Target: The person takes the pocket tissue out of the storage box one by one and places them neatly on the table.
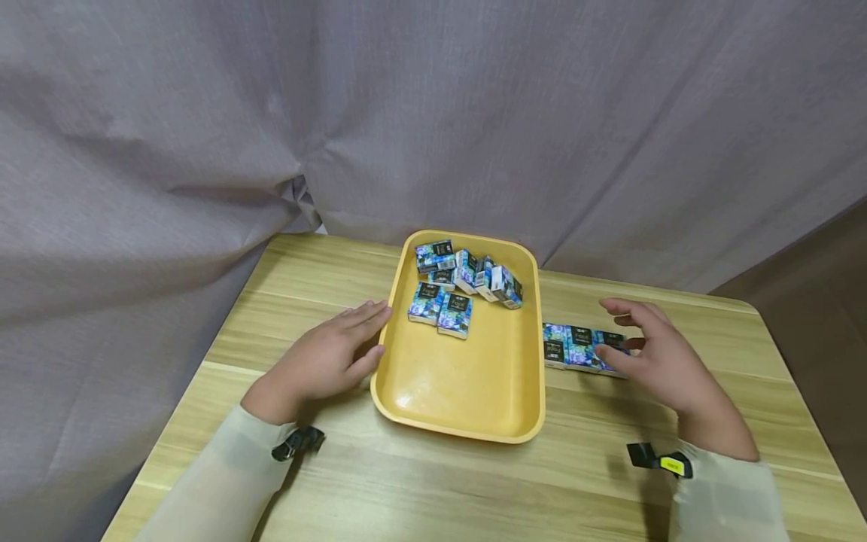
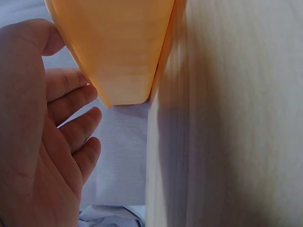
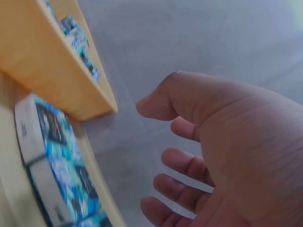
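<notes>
Now left hand [image 1: 330, 355] loosely extended against tray [image 1: 447, 388], right hand [image 1: 667, 361] empty, half-curled near boxes [image 1: 580, 345].

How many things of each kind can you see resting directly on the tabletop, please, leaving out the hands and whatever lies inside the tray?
Yellow tray: 1
Small patterned boxes, in a row beside the tray: 3
Total: 4

Soft light, wrist views perhaps blurry
</notes>
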A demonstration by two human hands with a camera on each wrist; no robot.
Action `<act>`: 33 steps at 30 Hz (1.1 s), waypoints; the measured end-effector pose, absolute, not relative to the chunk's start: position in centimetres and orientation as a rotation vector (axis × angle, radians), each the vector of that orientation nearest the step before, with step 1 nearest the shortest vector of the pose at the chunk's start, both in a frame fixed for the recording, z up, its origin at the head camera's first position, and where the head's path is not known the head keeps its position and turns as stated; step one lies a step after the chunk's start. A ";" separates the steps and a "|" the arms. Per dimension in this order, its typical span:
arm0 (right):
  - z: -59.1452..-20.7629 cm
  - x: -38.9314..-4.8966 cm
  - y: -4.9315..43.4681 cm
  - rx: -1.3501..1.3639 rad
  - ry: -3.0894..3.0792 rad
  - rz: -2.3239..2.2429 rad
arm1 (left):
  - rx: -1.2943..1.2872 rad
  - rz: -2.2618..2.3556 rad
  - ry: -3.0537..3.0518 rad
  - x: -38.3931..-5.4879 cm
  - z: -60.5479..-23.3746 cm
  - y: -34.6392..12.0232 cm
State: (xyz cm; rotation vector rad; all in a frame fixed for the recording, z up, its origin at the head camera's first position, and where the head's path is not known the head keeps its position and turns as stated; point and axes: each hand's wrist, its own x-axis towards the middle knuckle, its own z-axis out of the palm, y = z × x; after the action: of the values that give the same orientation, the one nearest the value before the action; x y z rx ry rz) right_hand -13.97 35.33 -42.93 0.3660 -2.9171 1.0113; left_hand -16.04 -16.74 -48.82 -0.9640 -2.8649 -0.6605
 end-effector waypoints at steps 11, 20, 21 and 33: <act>-41.4 -13.9 31.2 0.453 -2.877 1.069 | -0.957 -0.659 -2.875 -15.9 -48.8 -16.8; -40.9 -14.9 28.4 0.541 -2.845 1.090 | -0.954 -0.676 -2.873 -15.9 -48.5 -16.7; -40.8 -15.0 28.2 0.550 -2.845 1.096 | -0.955 -0.676 -2.873 -15.9 -48.5 -16.7; -40.9 -16.7 25.5 0.594 -2.896 1.156 | -0.959 -0.664 -2.865 -16.1 -48.8 -16.8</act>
State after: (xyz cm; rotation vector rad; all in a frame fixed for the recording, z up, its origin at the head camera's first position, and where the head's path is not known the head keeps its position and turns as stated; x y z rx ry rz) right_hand -16.75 25.45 -40.87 0.5942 -2.8964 1.1565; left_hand -16.06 -16.78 -48.81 -0.9590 -2.8648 -0.6640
